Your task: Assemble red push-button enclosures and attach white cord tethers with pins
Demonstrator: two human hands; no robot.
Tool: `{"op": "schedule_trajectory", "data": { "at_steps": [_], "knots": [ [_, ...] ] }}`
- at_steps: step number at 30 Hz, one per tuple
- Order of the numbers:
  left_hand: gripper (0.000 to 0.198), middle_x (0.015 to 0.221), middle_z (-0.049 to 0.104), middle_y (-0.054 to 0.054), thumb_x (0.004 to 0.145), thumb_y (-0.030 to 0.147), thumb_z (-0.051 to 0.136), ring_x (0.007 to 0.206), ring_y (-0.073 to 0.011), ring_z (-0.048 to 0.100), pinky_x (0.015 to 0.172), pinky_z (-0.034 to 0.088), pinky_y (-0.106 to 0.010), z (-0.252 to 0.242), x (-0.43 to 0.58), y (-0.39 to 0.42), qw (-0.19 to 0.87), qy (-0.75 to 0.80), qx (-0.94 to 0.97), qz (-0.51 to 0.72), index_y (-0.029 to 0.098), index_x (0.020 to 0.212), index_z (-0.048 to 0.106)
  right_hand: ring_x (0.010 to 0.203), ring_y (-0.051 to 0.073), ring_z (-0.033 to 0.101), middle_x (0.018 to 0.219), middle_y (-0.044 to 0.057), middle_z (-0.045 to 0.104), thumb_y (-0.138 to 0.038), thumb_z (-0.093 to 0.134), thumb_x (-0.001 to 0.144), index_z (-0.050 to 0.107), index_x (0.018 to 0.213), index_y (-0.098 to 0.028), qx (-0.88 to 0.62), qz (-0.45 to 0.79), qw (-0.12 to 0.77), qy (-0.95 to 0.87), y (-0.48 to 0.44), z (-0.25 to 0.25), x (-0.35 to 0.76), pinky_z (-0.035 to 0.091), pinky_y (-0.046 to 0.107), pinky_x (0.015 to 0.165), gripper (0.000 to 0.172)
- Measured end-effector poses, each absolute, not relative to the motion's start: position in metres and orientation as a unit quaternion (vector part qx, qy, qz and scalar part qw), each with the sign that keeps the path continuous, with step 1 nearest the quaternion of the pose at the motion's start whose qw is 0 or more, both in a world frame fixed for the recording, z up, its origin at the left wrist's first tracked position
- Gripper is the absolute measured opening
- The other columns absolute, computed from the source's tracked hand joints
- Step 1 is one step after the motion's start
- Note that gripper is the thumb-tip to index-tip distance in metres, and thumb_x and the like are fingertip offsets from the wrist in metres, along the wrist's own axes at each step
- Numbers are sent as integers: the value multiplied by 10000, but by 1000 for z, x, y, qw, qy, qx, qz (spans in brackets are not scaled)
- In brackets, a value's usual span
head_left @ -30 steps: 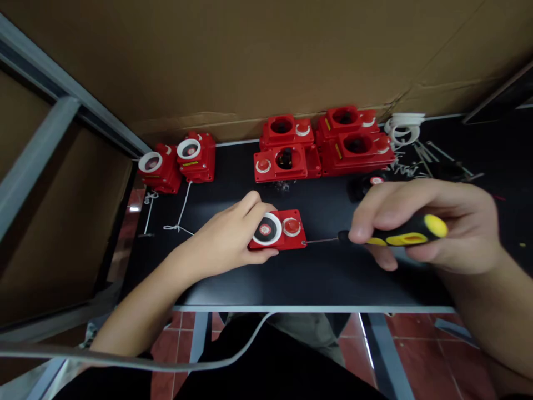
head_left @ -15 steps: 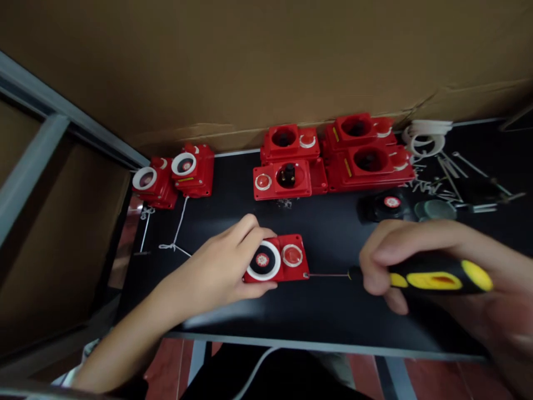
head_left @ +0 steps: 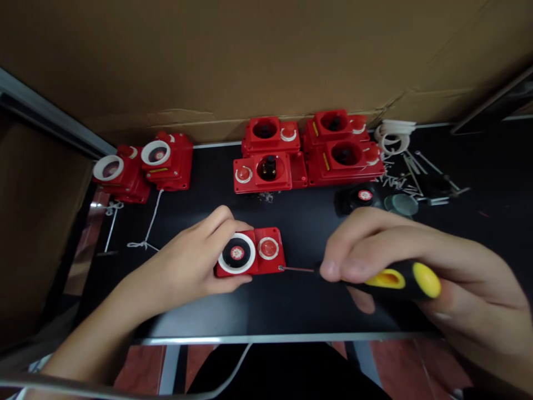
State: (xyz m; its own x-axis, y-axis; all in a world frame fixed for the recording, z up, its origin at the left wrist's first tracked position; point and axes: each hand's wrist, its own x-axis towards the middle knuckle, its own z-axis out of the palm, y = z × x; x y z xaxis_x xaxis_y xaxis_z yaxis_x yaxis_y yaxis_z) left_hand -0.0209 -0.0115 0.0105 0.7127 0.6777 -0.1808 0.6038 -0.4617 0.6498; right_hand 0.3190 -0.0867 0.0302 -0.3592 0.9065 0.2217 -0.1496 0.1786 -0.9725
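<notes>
My left hand [head_left: 208,250] grips the left end of a red alarm housing [head_left: 268,266], with thumb below and fingers above. A white ring [head_left: 252,244] surrounds a black round centre on the housing, beside a small red dome lens [head_left: 268,248]. My right hand [head_left: 383,250] is wrapped round a black-and-yellow screwdriver [head_left: 427,279]. The screwdriver's thin shaft points left, and its tip meets a small screw [head_left: 281,268] at the housing's lower right corner.
Several red housings [head_left: 266,172] stand along the cardboard back wall, with two more [head_left: 170,166] at the left, one trailing a white cord [head_left: 154,216]. White rings [head_left: 393,139], loose screws [head_left: 395,180], clear discs [head_left: 403,204] and a black round part [head_left: 353,199] lie at the right.
The whole scene has shifted left in view as the head turned. My right hand is closer to the housing, the screwdriver tip still at the same corner; my left hand keeps its grip.
</notes>
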Motion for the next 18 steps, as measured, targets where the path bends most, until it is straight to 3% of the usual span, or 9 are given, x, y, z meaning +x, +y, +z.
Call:
{"op": "schedule_trajectory", "data": {
  "at_steps": [3, 6, 8, 13, 16, 18],
  "knots": [
    [509, 1366, 722, -58, 1053, 310, 958, 1069, -261, 826, 896, 669, -379, 11, -21, -12, 350, 375, 858, 46, 273, 1508, 734, 791, 215, 807, 1232, 114, 924, -416, 858, 1200, 965, 1523, -393, -287, 563, 469, -617, -81, 21, 326, 668, 289, 568, 341],
    [507, 1399, 724, -67, 1062, 307, 944, 1103, -279, 848, 929, 694, -410, 13, -19, -15, 338, 379, 861, 39, 270, 1515, 719, 763, 143, 796, 1323, 97, 937, -350, 757, 1268, 902, 1624, -462, -209, 592, 468, -622, -72, 6, 326, 671, 212, 593, 401],
    [501, 1431, 735, -78, 1073, 308, 938, 1138, -303, 865, 938, 718, -430, 13, -18, -18, 324, 385, 864, 33, 275, 1516, 705, 727, 129, 775, 1348, 110, 930, -319, 809, 1239, 894, 1640, -424, -149, 621, 500, -585, -66, -4, 321, 640, 194, 544, 423],
    [558, 1490, 740, -110, 1073, 287, 954, 1105, -323, 888, 975, 776, -482, 10, -17, -24, 284, 377, 881, 39, 253, 1551, 667, 521, 86, 653, 1199, 47, 933, -366, 996, 1099, 963, 1499, -408, -134, 600, 520, -592, -53, -18, 318, 590, 258, 504, 403],
    [575, 1448, 738, -108, 1058, 283, 989, 1092, -339, 887, 1011, 791, -529, 9, -16, -24, 272, 367, 889, 34, 227, 1539, 679, 555, 120, 649, 1078, 16, 913, -400, 1081, 1017, 977, 1432, -423, -141, 588, 529, -595, -51, -22, 323, 491, 295, 465, 429],
    [582, 1432, 734, -106, 1048, 277, 1009, 1086, -347, 888, 1013, 791, -542, 10, -13, -23, 266, 370, 890, 22, 211, 1532, 692, 634, 148, 698, 1046, 21, 904, -443, 1114, 984, 976, 1397, -410, -136, 597, 526, -590, -52, -22, 326, 495, 300, 501, 437]
  ]
}}
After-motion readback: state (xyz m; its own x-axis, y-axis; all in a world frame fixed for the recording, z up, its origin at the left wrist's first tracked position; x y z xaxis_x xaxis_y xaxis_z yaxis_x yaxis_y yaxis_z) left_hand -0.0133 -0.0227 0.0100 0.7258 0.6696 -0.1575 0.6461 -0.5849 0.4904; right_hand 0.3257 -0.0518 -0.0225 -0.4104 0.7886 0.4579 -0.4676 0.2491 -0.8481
